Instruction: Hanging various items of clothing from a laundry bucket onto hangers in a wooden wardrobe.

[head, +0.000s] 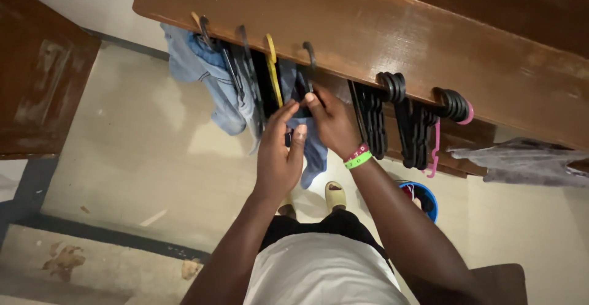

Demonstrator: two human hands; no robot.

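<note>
Both hands, left (279,158) and right (331,124), pinch a dark garment (302,106) hanging lengthwise downward from its hanger (310,57); denim clothes (208,75) and black hangers (392,115) crowd either side.

Evenly lit, fairly bright, soft indoor light from above. Dull glare streaking the wooden shelf (368,29) above the hands (307,133). Faint, soft-edged shadow on the pale floor (141,152) left of them. Sharp at the hands, slightly soft below by the shirt (319,274). Wide-angle stretch toward the edges.
</note>
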